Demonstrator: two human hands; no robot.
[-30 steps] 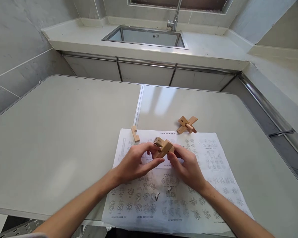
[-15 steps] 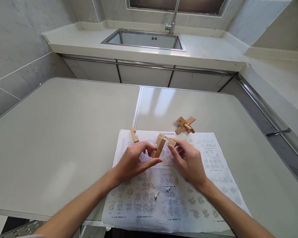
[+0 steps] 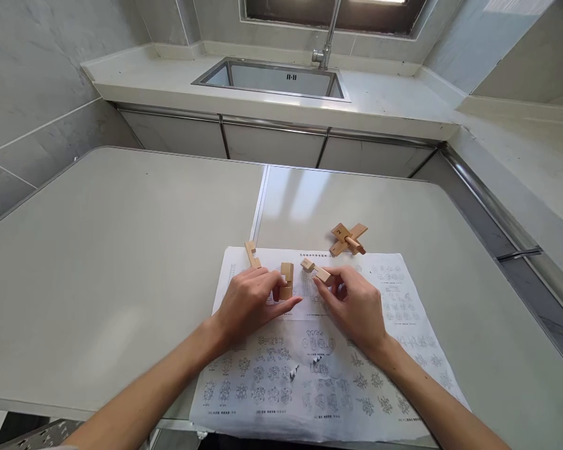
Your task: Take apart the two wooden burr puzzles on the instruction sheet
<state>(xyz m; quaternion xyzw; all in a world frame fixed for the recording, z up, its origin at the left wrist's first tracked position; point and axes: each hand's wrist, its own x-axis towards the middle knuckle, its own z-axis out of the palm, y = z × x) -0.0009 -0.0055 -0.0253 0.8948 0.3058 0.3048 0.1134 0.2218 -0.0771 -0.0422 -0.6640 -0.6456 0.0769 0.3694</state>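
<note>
My left hand (image 3: 253, 302) is closed around a short notched wooden block (image 3: 286, 280), held upright just above the printed instruction sheet (image 3: 319, 362). A little to its right, my right hand (image 3: 356, 305) pinches the near end of a second wooden bar (image 3: 315, 269), which points up and left. The two pieces are apart, with a small gap between them. Another small notched wooden piece (image 3: 252, 254) lies at the sheet's top left corner. A crossed pair of wooden pieces (image 3: 348, 238) rests on the table beyond the sheet's top edge.
The grey table (image 3: 122, 250) has a seam down its middle. The sheet hangs over the near edge. Behind the table runs a white counter with a steel sink (image 3: 272, 78) and tap (image 3: 326, 37). A metal-edged ledge (image 3: 497, 200) borders the right side.
The joined wooden pieces have come apart: the left hand now keeps the short block and the right hand has drawn the bar off to the right. Both hands have dropped closer to the sheet.
</note>
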